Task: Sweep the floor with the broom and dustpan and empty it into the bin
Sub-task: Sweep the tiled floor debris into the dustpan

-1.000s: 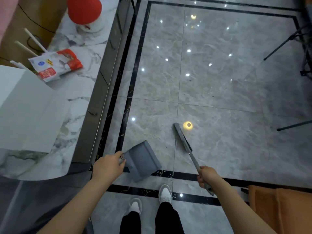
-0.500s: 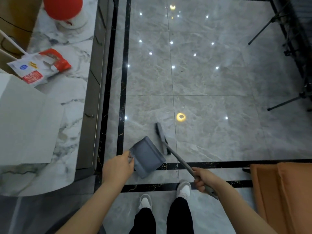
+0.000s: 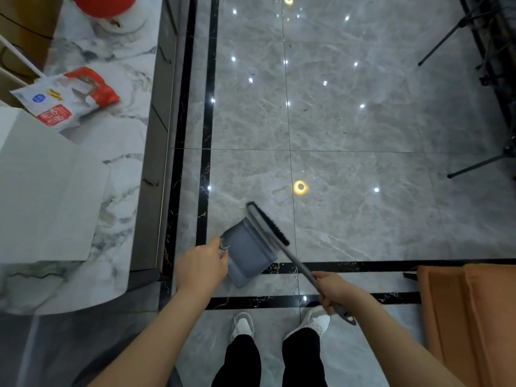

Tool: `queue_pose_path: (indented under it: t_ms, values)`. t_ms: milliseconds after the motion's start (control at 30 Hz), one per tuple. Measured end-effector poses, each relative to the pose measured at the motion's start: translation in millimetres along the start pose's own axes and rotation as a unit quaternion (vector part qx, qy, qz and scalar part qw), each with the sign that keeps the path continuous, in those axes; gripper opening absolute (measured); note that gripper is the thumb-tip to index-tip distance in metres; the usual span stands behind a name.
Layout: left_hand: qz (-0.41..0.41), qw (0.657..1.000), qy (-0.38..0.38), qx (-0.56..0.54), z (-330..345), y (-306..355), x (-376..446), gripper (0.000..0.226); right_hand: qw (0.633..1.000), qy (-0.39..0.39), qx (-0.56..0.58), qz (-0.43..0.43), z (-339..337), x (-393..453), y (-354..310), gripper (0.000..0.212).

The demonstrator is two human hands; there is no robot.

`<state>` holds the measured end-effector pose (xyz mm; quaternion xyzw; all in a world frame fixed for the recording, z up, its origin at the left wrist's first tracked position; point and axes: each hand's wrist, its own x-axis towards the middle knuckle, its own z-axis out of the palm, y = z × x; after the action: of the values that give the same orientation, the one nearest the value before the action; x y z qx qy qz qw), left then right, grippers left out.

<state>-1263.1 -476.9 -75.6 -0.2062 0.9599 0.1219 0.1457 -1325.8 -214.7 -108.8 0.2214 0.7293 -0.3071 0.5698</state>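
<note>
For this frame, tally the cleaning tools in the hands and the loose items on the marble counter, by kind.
Broom, held by the right hand: 1
Dustpan, held by the left hand: 1
Red-and-white snack bag on the counter: 1
Red-lidded container: 1
White box: 1
Total: 5

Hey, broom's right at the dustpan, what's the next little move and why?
Probably draw the broom a short stroke into the dustpan. Its bristles already lie along the pan's open edge, the left hand holds the pan's handle, and the right hand grips the broom's handle.
</note>
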Motion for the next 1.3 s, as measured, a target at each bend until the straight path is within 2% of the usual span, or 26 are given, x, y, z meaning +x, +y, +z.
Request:
queue_pose_path:
  t_ms: [100,167,333,433,500,600,733,833,967,1133,1300]
  values:
    - [-0.003,1.000,-0.001,0.014,-3,0,6,0.024,0.994,-0.090,0.061,0.022,-1,-4,0,0.049]
    - [-0.005,1.000,-0.005,0.018,-5,1,10,0.023,0.990,-0.110,0.085,0.028,-16,-10,-2,0.045]
    - [-0.003,1.000,-0.005,0.015,-7,2,17,0.024,0.996,-0.050,0.079,0.010,-54,-19,-12,0.046]
    - [0.000,1.000,-0.010,0.021,-10,2,18,0.025,0.999,-0.003,0.037,-0.017,-53,-13,-13,0.047]
    - [-0.002,1.000,-0.015,0.026,-11,3,19,0.027,0.999,-0.001,0.021,-0.024,-44,-7,-10,0.047]
    - [-0.003,1.000,-0.013,0.028,-12,3,20,0.028,0.998,-0.056,0.013,-0.011,-23,-4,-1,0.046]
    - [0.000,0.999,-0.010,0.031,-11,2,20,0.028,0.977,-0.180,0.108,0.027,-20,-11,10,0.035]
    - [0.001,1.000,-0.016,0.021,-13,1,18,0.029,0.970,-0.192,0.144,0.028,-36,-17,13,0.037]
    - [0.000,1.000,-0.031,-0.001,-19,7,9,0.030,0.977,-0.133,0.169,0.006,-65,-25,23,0.043]
    - [0.020,0.999,-0.026,-0.038,-22,40,15,0.024,0.985,0.011,0.169,-0.041,-106,-24,34,0.043]
    - [0.034,0.998,-0.018,-0.041,-16,90,39,0.023,0.975,0.120,0.181,-0.047,-157,-12,55,0.044]
